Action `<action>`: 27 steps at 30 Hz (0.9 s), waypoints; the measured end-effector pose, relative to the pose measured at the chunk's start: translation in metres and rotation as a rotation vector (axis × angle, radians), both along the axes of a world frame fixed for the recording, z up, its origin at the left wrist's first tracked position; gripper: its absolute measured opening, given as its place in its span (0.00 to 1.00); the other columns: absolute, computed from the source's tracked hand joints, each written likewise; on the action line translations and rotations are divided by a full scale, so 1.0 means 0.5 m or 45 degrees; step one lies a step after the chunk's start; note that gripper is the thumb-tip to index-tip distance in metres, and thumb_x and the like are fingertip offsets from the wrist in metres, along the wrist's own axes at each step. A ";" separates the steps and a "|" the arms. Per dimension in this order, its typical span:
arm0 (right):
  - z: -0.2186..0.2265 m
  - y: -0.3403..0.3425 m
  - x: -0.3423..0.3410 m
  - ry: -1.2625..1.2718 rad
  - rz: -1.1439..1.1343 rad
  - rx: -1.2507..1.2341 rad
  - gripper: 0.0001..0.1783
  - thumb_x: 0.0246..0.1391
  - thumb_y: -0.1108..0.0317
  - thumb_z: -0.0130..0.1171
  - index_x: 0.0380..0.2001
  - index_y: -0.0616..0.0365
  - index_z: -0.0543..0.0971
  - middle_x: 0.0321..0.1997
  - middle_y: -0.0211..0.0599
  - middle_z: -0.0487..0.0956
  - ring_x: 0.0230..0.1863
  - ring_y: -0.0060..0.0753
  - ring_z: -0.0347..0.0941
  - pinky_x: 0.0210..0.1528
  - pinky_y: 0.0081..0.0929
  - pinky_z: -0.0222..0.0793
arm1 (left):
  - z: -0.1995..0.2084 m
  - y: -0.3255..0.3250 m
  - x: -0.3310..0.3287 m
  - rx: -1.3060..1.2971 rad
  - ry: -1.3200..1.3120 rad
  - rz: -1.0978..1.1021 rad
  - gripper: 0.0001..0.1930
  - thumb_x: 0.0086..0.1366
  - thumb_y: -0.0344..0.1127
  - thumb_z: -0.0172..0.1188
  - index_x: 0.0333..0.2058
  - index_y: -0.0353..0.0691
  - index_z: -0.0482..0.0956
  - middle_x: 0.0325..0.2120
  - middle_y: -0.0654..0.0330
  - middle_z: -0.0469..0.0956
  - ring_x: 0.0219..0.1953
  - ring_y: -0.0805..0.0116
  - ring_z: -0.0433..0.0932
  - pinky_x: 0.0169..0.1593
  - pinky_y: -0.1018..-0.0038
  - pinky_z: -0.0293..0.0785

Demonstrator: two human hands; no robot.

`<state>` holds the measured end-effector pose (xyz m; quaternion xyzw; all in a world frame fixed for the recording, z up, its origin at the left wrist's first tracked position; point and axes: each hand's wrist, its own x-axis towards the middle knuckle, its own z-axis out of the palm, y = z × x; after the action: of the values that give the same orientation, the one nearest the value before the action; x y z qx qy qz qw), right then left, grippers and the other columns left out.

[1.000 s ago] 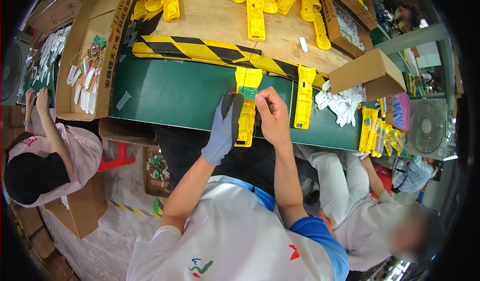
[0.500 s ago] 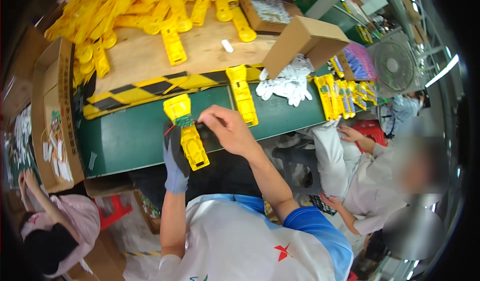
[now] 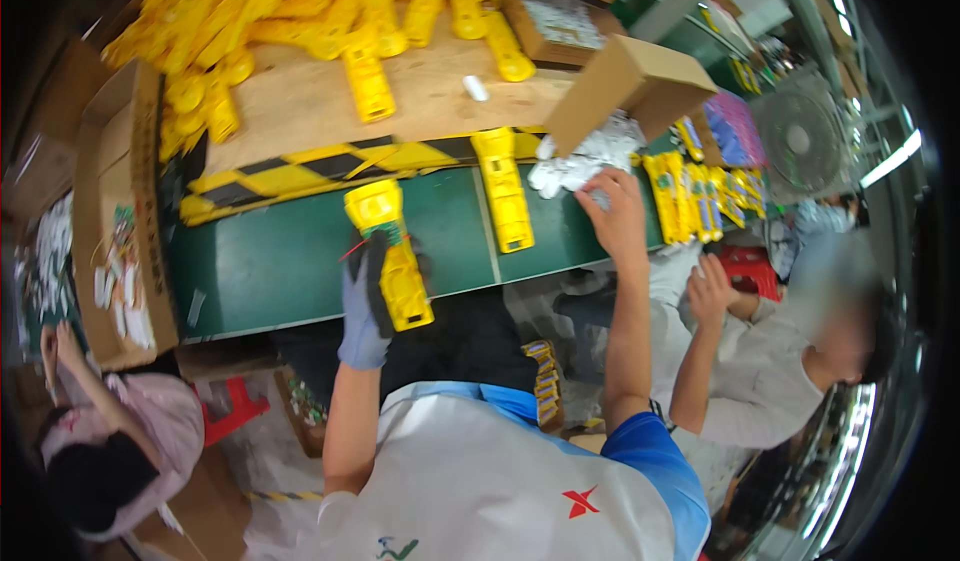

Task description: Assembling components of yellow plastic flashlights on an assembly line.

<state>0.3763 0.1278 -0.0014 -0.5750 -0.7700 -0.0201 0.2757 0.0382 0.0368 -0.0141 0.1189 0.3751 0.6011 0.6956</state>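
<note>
- A broad green worktable (image 3: 270,271) is stretching along the near side of a long black-and-yellow striped bar (image 3: 320,168).
- A pale plywood board (image 3: 300,96) is lying beyond the striped bar, with a heap of glossy yellow plastic shells (image 3: 220,11) covering its far part.
- An open brown cardboard box (image 3: 640,81) is tilting beyond the bar's right end; white flat plastic pieces (image 3: 585,156) are spilling out below it, just right of the bar.
- A single long yellow plastic shell (image 3: 504,196) is resting against the bar near its right end, its lower part reaching onto the worktable.
- Another long yellow plastic shell (image 3: 405,286) is being held on the near side of the bar's middle, its wide end pointing toward the bar.
- The left hand (image 3: 363,311), wearing a blue-grey glove with a dark palm, is clamping that shell's left edge between thumb and fingers.
- The bare right hand (image 3: 615,211) is reaching right of the bar, fingers curling down at the white pieces; whether they are gripping one, I cannot tell.
- A small green circuit board (image 3: 384,232) is lying across the held shell, just nearer than the bar.
- A thin red wire (image 3: 352,250) is sticking out left beside it.
</note>
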 end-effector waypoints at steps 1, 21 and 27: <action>-0.005 -0.004 0.001 0.026 0.005 -0.003 0.11 0.44 0.69 0.69 0.32 0.57 0.80 0.38 0.39 0.78 0.44 0.46 0.72 0.47 0.37 0.68 | -0.006 0.004 0.001 0.021 -0.078 -0.015 0.18 0.70 0.48 0.53 0.43 0.37 0.73 0.30 0.57 0.77 0.28 0.66 0.80 0.25 0.71 0.79; 0.015 -0.072 -0.321 1.168 0.870 -0.882 0.05 0.54 0.73 0.64 0.32 0.63 0.79 0.30 0.32 0.78 0.28 0.18 0.73 0.32 0.16 0.71 | -0.035 0.004 0.010 0.168 0.230 -0.039 0.18 0.71 0.51 0.52 0.48 0.43 0.67 0.28 0.57 0.76 0.24 0.68 0.78 0.25 0.72 0.78; -0.017 -0.059 -0.328 1.411 0.723 -1.165 0.06 0.56 0.73 0.63 0.33 0.62 0.76 0.31 0.27 0.75 0.31 0.14 0.72 0.34 0.16 0.72 | -0.040 -0.006 0.018 0.094 0.267 -0.032 0.16 0.71 0.44 0.53 0.50 0.40 0.68 0.31 0.58 0.77 0.25 0.69 0.79 0.25 0.74 0.77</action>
<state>0.2120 0.0982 -0.0100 -0.3381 -0.5692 0.6625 0.3503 0.0475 0.0341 -0.0339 0.2113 0.4222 0.5900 0.6550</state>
